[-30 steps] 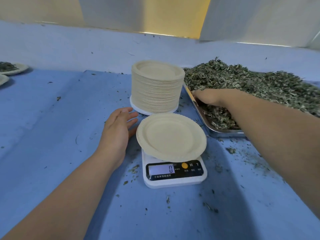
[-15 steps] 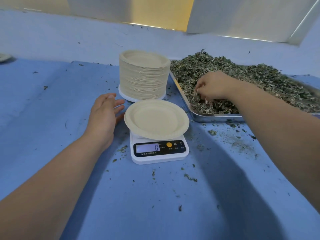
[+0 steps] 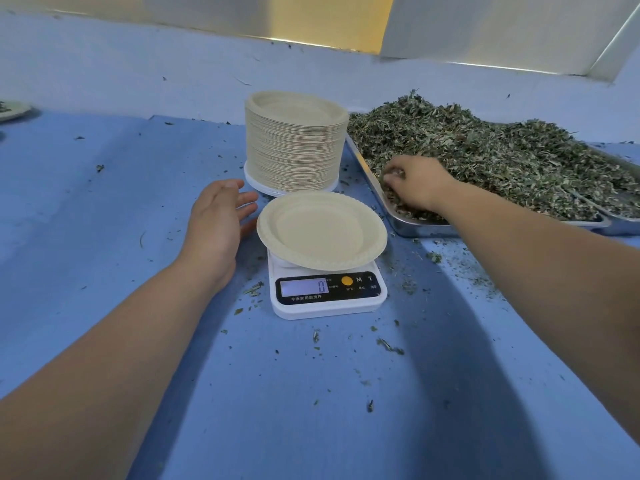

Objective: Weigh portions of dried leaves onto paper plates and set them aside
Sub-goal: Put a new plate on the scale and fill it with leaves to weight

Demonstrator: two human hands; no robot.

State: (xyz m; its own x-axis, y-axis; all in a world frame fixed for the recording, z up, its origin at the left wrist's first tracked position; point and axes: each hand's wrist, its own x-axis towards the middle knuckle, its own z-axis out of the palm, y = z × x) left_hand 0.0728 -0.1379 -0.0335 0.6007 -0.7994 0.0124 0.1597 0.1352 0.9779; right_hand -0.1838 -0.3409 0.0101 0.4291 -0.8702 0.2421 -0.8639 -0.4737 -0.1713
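Note:
An empty beige paper plate (image 3: pixel 321 230) sits on a small white digital scale (image 3: pixel 327 294) whose display reads 0. Behind it stands a tall stack of paper plates (image 3: pixel 294 143). A heap of dried green leaves (image 3: pixel 502 157) fills a metal tray (image 3: pixel 415 227) at the right. My right hand (image 3: pixel 415 183) is down in the near corner of the heap, fingers curled round a clump of leaves. My left hand (image 3: pixel 216 223) lies flat on the blue table just left of the plate, fingers straight, holding nothing.
The blue table surface (image 3: pixel 121 209) is strewn with leaf crumbs around the scale. A plate with leaves (image 3: pixel 12 109) shows at the far left edge. A second metal tray (image 3: pixel 620 216) overlaps the first at the right. A pale wall rises behind.
My right hand has sunk into the leaves and its fingers have curled round a clump. My left hand has stayed beside the plate. The camera view has shifted slightly.

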